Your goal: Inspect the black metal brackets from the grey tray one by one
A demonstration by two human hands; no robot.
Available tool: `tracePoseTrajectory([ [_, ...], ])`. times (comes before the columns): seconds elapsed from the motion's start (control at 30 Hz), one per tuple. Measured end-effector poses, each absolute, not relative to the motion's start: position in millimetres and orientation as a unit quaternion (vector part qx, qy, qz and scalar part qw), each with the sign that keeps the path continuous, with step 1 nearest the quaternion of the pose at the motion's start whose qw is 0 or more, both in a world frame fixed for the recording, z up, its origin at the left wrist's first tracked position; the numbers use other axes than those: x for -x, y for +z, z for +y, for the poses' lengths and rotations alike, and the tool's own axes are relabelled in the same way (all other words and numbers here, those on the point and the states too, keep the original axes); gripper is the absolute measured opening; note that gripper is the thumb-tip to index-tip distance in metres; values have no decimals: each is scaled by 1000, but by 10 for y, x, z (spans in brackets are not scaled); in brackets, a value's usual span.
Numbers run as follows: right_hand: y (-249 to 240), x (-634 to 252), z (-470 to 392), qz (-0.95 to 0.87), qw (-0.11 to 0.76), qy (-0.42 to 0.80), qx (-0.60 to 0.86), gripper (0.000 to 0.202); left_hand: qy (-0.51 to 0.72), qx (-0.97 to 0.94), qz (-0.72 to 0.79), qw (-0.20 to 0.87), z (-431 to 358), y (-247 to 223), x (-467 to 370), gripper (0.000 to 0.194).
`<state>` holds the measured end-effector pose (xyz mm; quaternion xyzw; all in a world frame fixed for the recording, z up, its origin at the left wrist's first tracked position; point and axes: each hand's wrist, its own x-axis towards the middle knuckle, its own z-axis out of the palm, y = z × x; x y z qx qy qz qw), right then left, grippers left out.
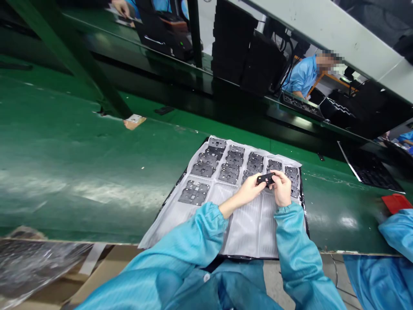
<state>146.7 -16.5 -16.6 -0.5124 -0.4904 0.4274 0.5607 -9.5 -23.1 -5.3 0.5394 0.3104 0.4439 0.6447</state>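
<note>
Between my two hands, above the right half of a tray, is a small black plate-like part (266,178) with cut-outs. My left hand (251,189) pinches its left end, and my right hand (282,187) has its fingers closed on the right end. Beneath them lies the tray (243,234), lined with a whitish translucent sheet marked off into columns. Flat dark grey plates (205,163) with holes overlap in rows across its far half. One group of plates (194,192) sits nearer me at the left. My hands cover some plates on the right.
The tray rests on a green workbench (97,172). A green post (84,64) stands at the left with a block (134,122) at its foot. Co-workers in blue sit across the bench; a blue sleeve (398,232) and a red object (396,202) are at the right.
</note>
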Motion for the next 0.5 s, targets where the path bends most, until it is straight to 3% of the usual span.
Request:
tracePoseTrajectory([
  [0.33, -203, -1416, -148, -454, 597, 405, 523, 23, 436, -568, 316, 622, -197, -117, 103, 18],
  [0.5, -206, -1385, -142, -456, 597, 371, 546, 21, 432, -510, 332, 665, -213, -170, 31, 24],
])
